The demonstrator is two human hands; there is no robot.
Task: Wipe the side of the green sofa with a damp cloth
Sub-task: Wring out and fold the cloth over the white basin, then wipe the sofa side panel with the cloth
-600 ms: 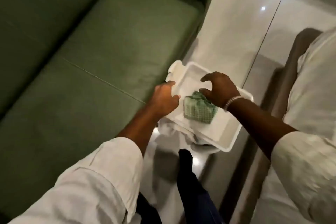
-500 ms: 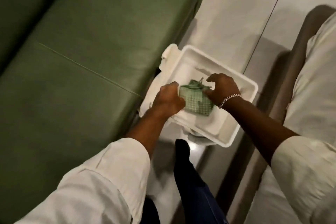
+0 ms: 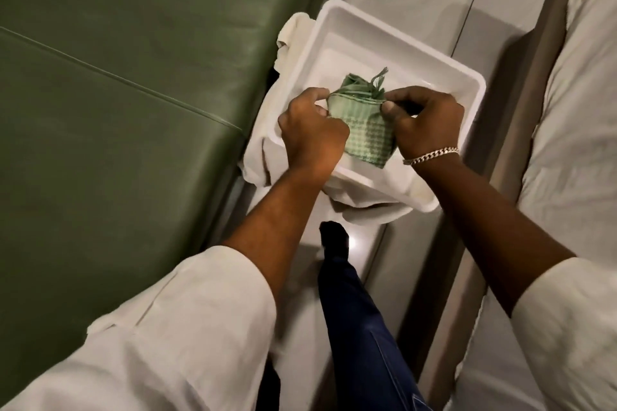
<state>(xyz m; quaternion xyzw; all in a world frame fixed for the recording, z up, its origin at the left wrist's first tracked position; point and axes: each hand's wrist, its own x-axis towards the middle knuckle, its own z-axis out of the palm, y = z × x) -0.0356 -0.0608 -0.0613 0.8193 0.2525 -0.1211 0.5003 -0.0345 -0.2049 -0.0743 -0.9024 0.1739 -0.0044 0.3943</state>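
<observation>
A folded green checked cloth (image 3: 365, 130) hangs just above a white plastic tub (image 3: 360, 33) on the floor beside the green sofa (image 3: 117, 83). My left hand (image 3: 312, 132) pinches the cloth's left top edge. My right hand (image 3: 424, 118), with a chain bracelet at the wrist, pinches its right top edge. The sofa's seat fills the left of the view; its side face is barely visible from above.
A white towel (image 3: 263, 150) lies under the tub and bunches against the sofa. A white-covered bed (image 3: 574, 143) with a wooden frame runs along the right. My leg in blue jeans and a dark sock (image 3: 334, 240) stands on the glossy tiled floor.
My right hand picked the cloth up from the tub bottom, and my left hand left the tub rim and took the cloth's other edge. Both hands now hold it raised.
</observation>
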